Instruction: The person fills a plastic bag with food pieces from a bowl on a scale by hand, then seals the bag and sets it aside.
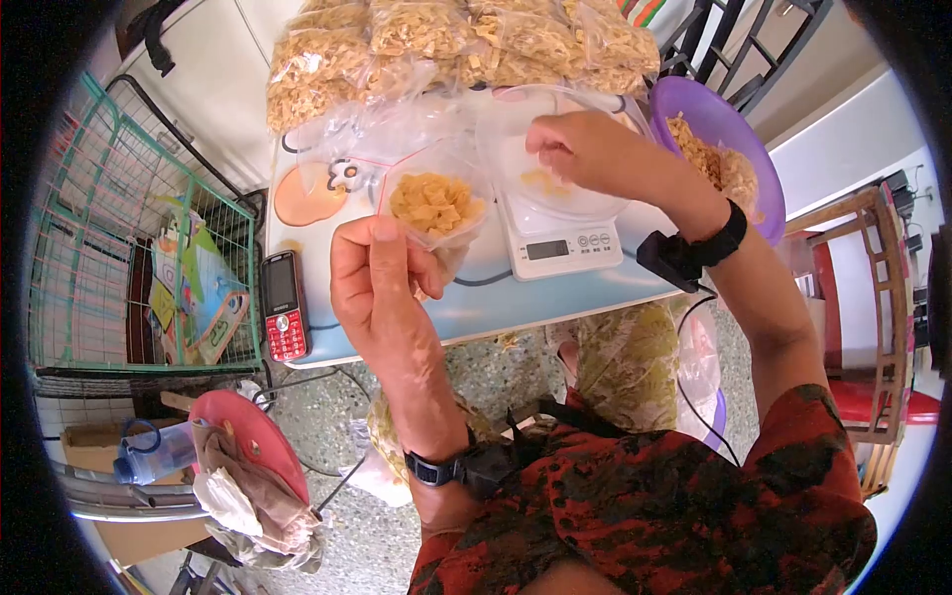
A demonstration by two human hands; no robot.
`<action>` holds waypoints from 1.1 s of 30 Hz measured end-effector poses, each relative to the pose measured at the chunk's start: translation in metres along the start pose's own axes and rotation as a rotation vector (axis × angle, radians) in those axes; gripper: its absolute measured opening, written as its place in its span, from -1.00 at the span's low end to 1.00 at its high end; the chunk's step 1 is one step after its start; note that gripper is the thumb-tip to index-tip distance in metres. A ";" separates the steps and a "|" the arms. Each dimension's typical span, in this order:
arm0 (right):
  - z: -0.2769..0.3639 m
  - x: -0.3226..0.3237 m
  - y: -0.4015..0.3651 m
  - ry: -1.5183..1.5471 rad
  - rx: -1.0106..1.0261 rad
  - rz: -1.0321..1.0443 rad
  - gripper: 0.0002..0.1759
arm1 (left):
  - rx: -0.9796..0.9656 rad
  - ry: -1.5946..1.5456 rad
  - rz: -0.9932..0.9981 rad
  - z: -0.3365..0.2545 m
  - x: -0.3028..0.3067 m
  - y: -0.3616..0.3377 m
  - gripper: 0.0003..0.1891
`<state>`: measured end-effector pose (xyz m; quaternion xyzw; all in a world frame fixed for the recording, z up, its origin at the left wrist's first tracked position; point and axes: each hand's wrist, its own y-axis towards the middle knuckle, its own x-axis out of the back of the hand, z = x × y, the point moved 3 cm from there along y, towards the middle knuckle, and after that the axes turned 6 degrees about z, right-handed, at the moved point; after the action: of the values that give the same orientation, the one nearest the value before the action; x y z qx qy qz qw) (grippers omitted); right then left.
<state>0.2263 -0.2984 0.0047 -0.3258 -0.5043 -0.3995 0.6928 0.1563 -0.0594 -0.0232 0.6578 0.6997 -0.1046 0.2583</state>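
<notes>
My left hand (382, 273) pinches the rim of a clear plastic bag (451, 243), its thumb on top. Yellow-brown dried pieces (436, 203) fill the bag's open mouth. Over a clear plastic bowl (585, 206) hangs my right hand (585, 149), its fingers curled together; what they hold, if anything, is hidden. A few dried pieces (543, 181) lie in the bowl. The bowl rests on a white kitchen scale (565, 260), whose display shows no readable number.
Several filled bags (426, 40) are piled along the table's back. A purple basin (764, 159) of dried pieces stands at the right. At the table's left edge lies a red phone (285, 307), near a green wire cage (144, 238). Below it is a red stool (248, 431).
</notes>
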 end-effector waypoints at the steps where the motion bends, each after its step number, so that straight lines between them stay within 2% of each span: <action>1: -0.002 0.005 -0.002 -0.023 -0.019 -0.025 -0.84 | 0.002 -0.009 0.002 0.001 -0.001 0.000 -0.83; 2: -0.004 0.009 -0.005 -0.046 -0.039 -0.049 -0.83 | 0.003 -0.018 0.004 0.001 -0.002 0.000 -0.83; 5: -0.005 0.009 -0.018 -0.095 -0.077 0.064 -0.83 | 0.005 -0.024 0.010 0.003 -0.005 0.001 -0.83; 8: 0.002 -0.002 -0.018 -0.017 0.008 0.135 -0.82 | 0.000 -0.026 0.028 0.005 -0.007 0.002 -0.83; 11: 0.012 -0.004 -0.004 0.061 -0.072 0.133 -0.81 | -0.003 -0.028 0.040 0.006 -0.006 0.002 -0.83; 14: 0.006 -0.007 0.003 0.043 -0.010 0.069 -0.80 | 0.009 -0.013 0.026 0.004 -0.005 0.000 -0.82; 17: 0.014 -0.004 -0.002 0.106 0.139 0.028 -0.79 | 0.009 -0.006 0.019 0.003 -0.004 0.001 -0.82; 20: 0.010 -0.010 -0.003 0.071 0.193 0.060 -0.79 | 0.006 -0.009 0.032 0.003 -0.005 0.000 -0.82; 26: 0.010 -0.013 0.007 0.079 0.209 0.140 -0.94 | -0.009 -0.035 0.043 0.001 -0.003 0.000 -0.82; 33: 0.008 -0.019 0.007 -0.006 0.158 0.036 -0.97 | -0.003 -0.067 0.026 -0.001 -0.001 0.000 -0.83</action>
<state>0.2257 -0.2844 -0.0122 -0.2803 -0.5305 -0.3449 0.7218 0.1561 -0.0602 -0.0221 0.6625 0.6822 -0.1221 0.2842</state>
